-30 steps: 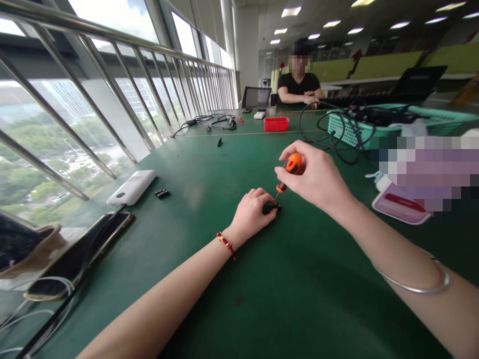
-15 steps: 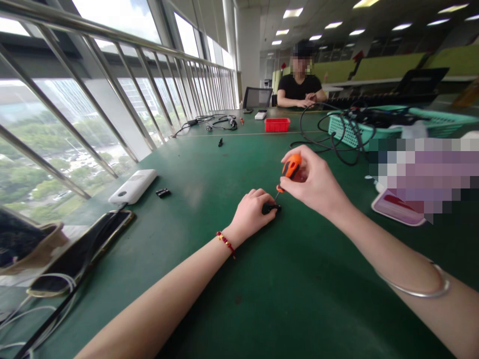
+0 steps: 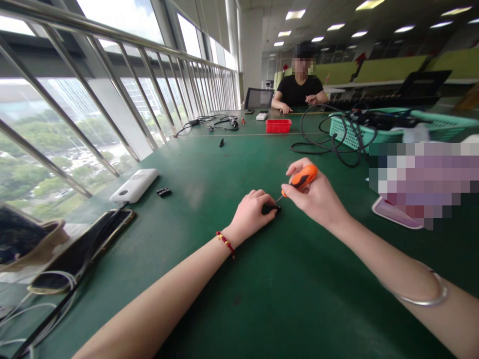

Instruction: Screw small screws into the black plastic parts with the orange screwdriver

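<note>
My left hand (image 3: 251, 214) rests on the green table (image 3: 284, 279), its fingers curled round a small black part (image 3: 270, 209) and pinning it down. My right hand (image 3: 316, 197) is closed on a small screwdriver with an orange handle (image 3: 302, 177). The screwdriver lies tilted low, handle up and to the right, with its thin tip reaching down to the black part. A red bead bracelet is on my left wrist and a silver bangle on my right forearm.
A white power bank (image 3: 134, 185), another small black part (image 3: 163, 192) and a phone (image 3: 80, 252) with white cables lie at left by the window railing. A teal basket (image 3: 374, 127) with black cables, a red tray (image 3: 278, 125) and a seated person (image 3: 301, 85) are further back.
My right hand has dropped and tipped the screwdriver from nearly upright to a low slant, handle swinging right. My left hand has stayed on the black part.
</note>
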The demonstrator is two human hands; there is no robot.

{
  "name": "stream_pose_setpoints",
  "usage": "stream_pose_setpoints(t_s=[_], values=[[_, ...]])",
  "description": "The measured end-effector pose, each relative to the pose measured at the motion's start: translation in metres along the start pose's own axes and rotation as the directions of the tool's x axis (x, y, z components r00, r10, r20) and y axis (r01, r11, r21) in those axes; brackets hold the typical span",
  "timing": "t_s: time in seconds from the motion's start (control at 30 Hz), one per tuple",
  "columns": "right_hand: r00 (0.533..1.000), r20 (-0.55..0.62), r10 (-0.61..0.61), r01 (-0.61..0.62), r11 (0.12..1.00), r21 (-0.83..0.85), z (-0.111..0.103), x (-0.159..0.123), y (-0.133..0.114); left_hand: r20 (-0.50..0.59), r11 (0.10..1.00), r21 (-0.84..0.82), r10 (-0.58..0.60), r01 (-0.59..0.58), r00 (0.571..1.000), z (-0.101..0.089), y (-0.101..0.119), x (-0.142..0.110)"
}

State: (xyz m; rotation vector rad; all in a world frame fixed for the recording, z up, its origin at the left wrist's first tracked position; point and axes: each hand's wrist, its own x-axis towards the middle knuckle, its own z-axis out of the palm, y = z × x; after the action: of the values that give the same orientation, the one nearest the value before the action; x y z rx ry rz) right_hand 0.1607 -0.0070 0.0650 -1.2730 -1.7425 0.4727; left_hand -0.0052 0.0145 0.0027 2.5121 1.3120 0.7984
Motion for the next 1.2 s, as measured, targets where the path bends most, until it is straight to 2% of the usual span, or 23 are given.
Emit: stream_pose_setpoints(t_s=[0.17, 0.33, 0.43, 1.03, 1.2], values=[[0.999, -0.026, -0.024, 0.024, 1.0, -0.007, 0.002, -0.003, -0.003, -0.004, 1.0, -0.004, -0.009, 0.009, 1.0, -0.001, 0.0, 0.0], [0.983, -0.168, -0.073, 0.086, 0.994, 0.072, -0.002, 0.001, 0.002, 0.006, 1.0, -0.002, -0.01, 0.01, 1.0, -0.001, 0.001, 0.0], [0.978, -0.197, -0.063, 0.08, 0.994, 0.079, -0.005, 0.004, 0.006, 0.003, 1.0, 0.002, -0.017, 0.017, 1.0, 0.0, 0.0, 0.001], [0.992, -0.126, -0.018, 0.027, 0.997, 0.073, -0.002, 0.007, 0.013, 0.013, 1.0, 0.001, -0.021, 0.021, 1.0, -0.002, 0.001, 0.001], [0.989, -0.144, -0.021, 0.033, 0.996, 0.081, -0.003, 0.007, 0.013, 0.012, 1.0, -0.003, -0.02, 0.02, 1.0, -0.001, 0.001, 0.002]])
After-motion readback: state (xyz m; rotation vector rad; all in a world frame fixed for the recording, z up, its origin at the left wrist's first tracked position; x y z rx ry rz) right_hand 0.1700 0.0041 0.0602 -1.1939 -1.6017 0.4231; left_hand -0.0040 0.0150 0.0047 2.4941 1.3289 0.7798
